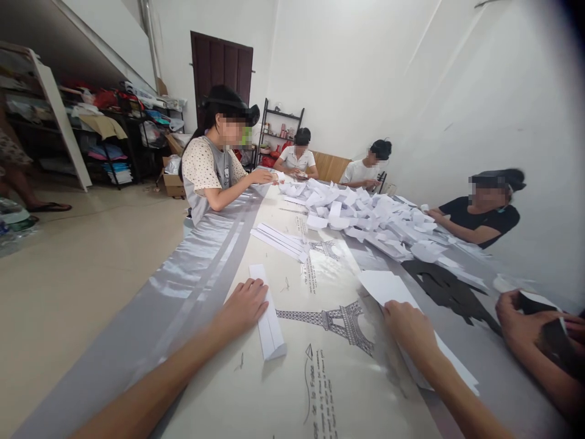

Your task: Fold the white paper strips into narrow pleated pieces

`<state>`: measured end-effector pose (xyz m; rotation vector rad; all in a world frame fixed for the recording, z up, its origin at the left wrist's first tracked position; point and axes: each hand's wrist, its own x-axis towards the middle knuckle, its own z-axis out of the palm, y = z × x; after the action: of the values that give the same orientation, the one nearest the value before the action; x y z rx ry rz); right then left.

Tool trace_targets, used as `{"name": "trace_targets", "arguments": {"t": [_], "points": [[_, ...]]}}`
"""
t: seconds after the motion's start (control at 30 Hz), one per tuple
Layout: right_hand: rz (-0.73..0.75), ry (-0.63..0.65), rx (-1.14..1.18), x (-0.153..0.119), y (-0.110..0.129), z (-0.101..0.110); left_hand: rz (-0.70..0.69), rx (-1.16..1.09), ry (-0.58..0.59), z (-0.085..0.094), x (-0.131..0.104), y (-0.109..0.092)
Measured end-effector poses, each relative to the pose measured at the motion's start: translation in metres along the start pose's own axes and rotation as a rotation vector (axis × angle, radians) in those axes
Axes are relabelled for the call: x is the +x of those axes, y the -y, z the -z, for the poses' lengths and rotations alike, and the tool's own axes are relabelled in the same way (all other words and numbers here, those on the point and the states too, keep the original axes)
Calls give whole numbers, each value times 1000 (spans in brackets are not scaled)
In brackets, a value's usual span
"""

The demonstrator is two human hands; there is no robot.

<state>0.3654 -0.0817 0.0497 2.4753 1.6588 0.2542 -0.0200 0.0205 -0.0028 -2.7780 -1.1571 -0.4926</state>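
My left hand [242, 303] lies over a folded strip of white paper [269, 332], its fingers resting on the strip's upper part. The strip has lengthwise creases, and its near end stands slightly up from the table. On the right, my right hand [409, 326] has its fingers closed at the left edge of a white paper sheet [388, 286]; the fingertips are partly hidden. More paper lies beneath my right wrist. Beyond my left hand, several folded paper strips [281, 241] lie together on the printed table cover [292, 378].
A large heap of folded white papers [347, 207] covers the table's far right. Beside it lies a black flat piece [443, 286]. A co-worker's hands [525, 323] hold something dark at the right edge. Other people sit around the table; shelves [114, 134] stand at left.
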Motion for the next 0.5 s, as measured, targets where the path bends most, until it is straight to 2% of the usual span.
{"name": "trace_targets", "arguments": {"t": [0.1, 0.23, 0.3, 0.37, 0.43, 0.5], "points": [[14, -29, 85, 0, -6, 10, -9, 3, -5, -3, 0, 1], [104, -123, 265, -13, 7, 48, -32, -14, 3, 0, -1, 2], [202, -221, 649, -22, 27, 70, -41, -33, 0, 5, -1, 2], [230, -192, 964, -26, 54, 83, -50, -59, 9, 10, -1, 2], [232, -145, 1120, -23, 85, 80, -74, -90, 31, 14, -1, 2], [259, -64, 1149, -15, 113, 60, -101, -113, 50, 16, 0, 3]]}}
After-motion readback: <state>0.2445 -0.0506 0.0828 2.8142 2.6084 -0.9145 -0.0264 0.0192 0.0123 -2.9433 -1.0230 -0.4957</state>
